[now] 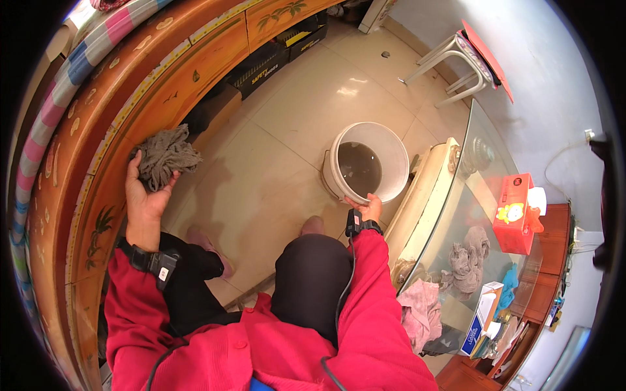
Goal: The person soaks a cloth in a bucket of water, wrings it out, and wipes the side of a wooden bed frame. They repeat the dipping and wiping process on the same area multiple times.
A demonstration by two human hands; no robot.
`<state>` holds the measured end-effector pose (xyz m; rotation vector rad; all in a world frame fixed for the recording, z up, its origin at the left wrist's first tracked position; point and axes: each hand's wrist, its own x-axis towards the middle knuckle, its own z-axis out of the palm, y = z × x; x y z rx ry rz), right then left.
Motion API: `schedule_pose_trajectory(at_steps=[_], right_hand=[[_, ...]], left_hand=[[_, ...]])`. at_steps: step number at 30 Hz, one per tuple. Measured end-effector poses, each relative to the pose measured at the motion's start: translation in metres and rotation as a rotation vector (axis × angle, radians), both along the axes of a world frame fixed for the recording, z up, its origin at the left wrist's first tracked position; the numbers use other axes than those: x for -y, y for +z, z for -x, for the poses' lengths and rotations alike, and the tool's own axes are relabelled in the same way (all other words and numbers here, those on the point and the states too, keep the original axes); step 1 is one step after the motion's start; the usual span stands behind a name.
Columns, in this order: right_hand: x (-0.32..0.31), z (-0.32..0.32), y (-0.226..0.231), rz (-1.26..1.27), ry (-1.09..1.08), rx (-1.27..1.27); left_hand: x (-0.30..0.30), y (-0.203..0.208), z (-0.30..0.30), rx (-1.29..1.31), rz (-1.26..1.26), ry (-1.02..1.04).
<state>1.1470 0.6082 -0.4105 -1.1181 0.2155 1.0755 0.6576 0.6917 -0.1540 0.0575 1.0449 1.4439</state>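
Observation:
A crumpled grey cloth (168, 158) is bunched up in my left hand (147, 203), with the thumb and fingers closed around its lower side. It is held against the orange wooden bed side panel (107, 189). My right hand (370, 210) grips the near rim of a white bucket (395, 153), its fingers partly hidden by the rim. Dark, murky water (359, 168) lies in the bucket, which is tilted toward me; whether its base touches the floor I cannot tell.
Shoe boxes (261, 73) sit under the orange furniture. To the right stands a glass-topped table (464, 212) bearing a red tissue box (515, 212), another grey cloth (468, 260) and a pink cloth (420, 306). A white-legged stool (479, 62) is by the far wall. Tiled floor (274, 169) lies between.

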Motion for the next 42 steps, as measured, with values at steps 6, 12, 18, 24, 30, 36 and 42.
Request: schedule_pose_trajectory(at_steps=[6,12,18,24,30,36,42], right_hand=[[-0.005,-0.007,0.018,0.029,0.077,-0.022],[0.010,-0.038,0.033,0.233,0.228,0.074],[-0.020,-0.067,0.086,0.111,0.238,0.250],[-0.049,0.029,0.268,-0.298,0.364,0.712],[-0.030,0.188,0.346,-0.533,0.797,0.883],[-0.023,0.252,0.274,-0.420,1.123,0.909],[-0.043,0.220,0.252,-0.251,1.037,0.881]], left_hand=[[-0.001,-0.007,0.005,0.033,0.002,-0.015],[-0.002,-0.009,-0.001,0.084,0.023,-0.035],[0.017,0.007,0.003,0.052,-0.094,-0.068],[0.068,0.024,0.036,0.071,-0.195,-0.020],[0.091,0.036,0.051,0.125,-0.164,0.134],[0.022,0.047,0.024,0.170,-0.269,0.007],[-0.066,0.048,-0.049,0.241,-0.269,-0.115]])
